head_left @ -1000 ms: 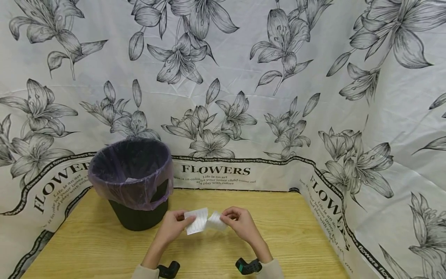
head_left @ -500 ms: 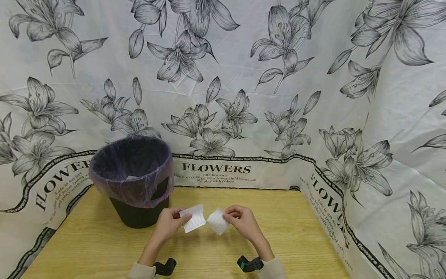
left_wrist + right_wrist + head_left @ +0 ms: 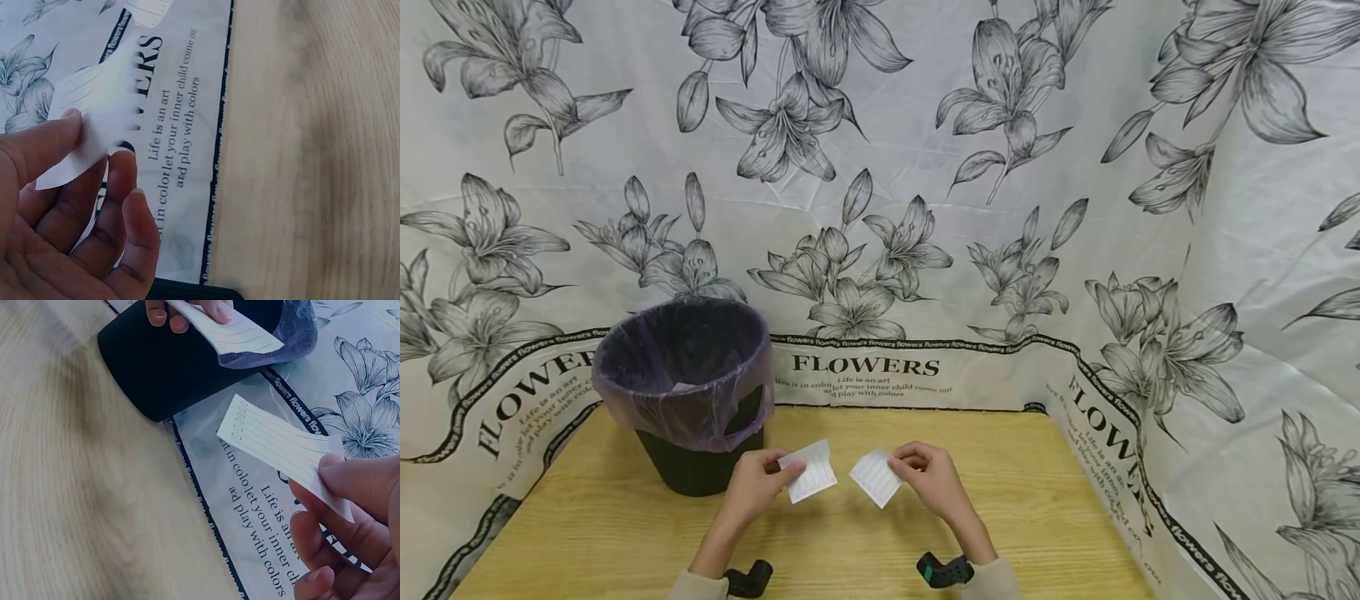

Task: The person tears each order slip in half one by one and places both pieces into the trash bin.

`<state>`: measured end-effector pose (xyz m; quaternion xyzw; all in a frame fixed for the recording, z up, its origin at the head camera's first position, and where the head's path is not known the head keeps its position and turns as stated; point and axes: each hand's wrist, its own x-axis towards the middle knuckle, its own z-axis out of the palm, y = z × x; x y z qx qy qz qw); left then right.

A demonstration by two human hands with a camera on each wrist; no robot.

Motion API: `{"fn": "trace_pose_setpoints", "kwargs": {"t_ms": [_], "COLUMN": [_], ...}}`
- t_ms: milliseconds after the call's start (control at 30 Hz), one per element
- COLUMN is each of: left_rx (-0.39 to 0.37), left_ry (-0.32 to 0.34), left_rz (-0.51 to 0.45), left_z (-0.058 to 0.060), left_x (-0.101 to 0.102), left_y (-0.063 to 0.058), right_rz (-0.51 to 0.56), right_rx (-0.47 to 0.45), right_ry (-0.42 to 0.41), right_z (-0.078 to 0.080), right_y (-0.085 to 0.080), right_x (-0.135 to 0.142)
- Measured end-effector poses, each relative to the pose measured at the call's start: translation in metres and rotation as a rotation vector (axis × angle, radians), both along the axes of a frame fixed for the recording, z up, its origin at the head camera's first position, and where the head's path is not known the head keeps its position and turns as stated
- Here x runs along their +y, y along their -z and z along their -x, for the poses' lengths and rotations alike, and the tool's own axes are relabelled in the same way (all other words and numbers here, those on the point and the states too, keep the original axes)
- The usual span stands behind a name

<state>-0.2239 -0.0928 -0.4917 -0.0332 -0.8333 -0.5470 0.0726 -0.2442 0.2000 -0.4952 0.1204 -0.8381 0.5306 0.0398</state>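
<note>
Two pieces of white lined paper are held above the table, apart from each other. My left hand (image 3: 756,482) pinches the left piece of paper (image 3: 812,473) between thumb and fingers; its inner edge looks torn. In the left wrist view that paper (image 3: 94,103) bends upward past the thumb. My right hand (image 3: 929,477) pinches the right piece of paper (image 3: 877,478), tilted, with a row of small holes along one edge in the right wrist view. A black trash bin (image 3: 700,468) with a purple liner (image 3: 625,408) stands beyond my left hand.
Inside the bin lies a bit of white paper (image 3: 682,387). A light wooden table (image 3: 850,558) spreads under both hands. White cloth with black flower prints (image 3: 865,275) hangs behind and along the sides. Each wrist wears a black strap device (image 3: 945,571).
The two pieces of paper, close together or joined a second ago, are now clearly separate. My left hand has shifted slightly left and my right hand slightly right, each keeping its piece.
</note>
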Motion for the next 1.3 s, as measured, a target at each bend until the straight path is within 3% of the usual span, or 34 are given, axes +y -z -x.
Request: {"fn": "trace_pose_setpoints", "kwargs": {"t_ms": [300,667,900,1167,1300], "left_rx": [0.009,0.124,0.212,0.297,0.289], "left_ry": [0.057,0.120,0.120,0.110,0.110], "left_rz": [0.035,0.125,0.213,0.263,0.269], "left_z": [-0.003,-0.012,-0.019,-0.022,-0.021], "left_x": [-0.001,-0.015,-0.023,-0.036,-0.043], "left_y": [-0.025,-0.078,-0.111,-0.134,-0.146], "right_rz": [-0.028,-0.049,-0.042,-0.076,-0.078], "right_rx": [0.030,0.053,0.076,0.109,0.099], "right_ry": [-0.023,-0.058,-0.079,-0.111,-0.112], "right_z": [0.005,0.016,0.024,0.033,0.035], "right_y": [-0.008,-0.034,-0.054,-0.069,-0.076], "right_x": [0.000,-0.007,-0.012,-0.021,-0.025]}}
